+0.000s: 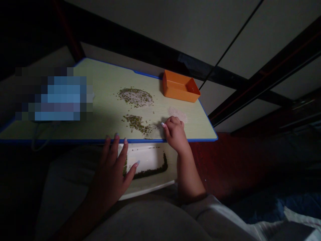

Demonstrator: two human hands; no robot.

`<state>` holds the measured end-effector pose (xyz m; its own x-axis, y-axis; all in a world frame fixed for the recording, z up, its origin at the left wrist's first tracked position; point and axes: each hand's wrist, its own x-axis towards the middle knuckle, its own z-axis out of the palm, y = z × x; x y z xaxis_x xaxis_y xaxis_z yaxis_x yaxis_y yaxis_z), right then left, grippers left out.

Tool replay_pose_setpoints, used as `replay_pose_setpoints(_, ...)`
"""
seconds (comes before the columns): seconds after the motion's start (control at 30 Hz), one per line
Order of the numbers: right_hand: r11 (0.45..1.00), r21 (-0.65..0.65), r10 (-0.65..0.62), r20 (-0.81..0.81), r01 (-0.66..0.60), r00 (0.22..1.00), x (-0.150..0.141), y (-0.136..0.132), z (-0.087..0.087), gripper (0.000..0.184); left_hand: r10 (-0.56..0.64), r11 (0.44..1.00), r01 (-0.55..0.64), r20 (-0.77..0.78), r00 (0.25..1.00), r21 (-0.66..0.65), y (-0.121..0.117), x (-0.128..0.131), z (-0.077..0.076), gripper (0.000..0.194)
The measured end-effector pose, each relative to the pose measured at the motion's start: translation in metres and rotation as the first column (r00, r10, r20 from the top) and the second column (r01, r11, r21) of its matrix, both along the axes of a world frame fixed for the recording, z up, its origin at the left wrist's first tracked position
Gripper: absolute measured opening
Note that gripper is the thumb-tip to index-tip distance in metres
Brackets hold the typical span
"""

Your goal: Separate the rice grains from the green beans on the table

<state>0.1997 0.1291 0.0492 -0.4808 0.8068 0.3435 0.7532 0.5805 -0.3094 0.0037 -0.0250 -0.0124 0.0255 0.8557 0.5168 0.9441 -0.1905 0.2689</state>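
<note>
My right hand [175,132] is closed, with its fingers curled down on the tabletop near the front edge. Whatever it may grip is hidden. Just left of it lies a faint, see-through patch [155,131] that I cannot make out. A small heap of green beans [136,123] borders that patch, and a pale grain heap [178,114] lies just beyond the hand. My left hand [112,167] is open, fingers spread, at the table's front edge, over the left part of a white tray [146,159]. More green beans line the tray's inner sides.
Farther back, a larger heap of green beans mixed with pale grains [136,97] spreads over the blue-edged table [105,77]. An orange box [179,92] stands at the back right. On the left is a blurred-out blue object [62,97]. Cabinet panels [163,26] rise behind.
</note>
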Motion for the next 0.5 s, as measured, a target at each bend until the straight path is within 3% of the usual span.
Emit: replay_pose_setpoints(0.5, 1.0, 0.016, 0.0, -0.024, 0.0, 1.0, 0.0008, 0.0001, -0.0009, 0.031, -0.003, 1.0, 0.003, -0.001, 1.0, -0.001, -0.0003, 0.0008, 0.0017, 0.086)
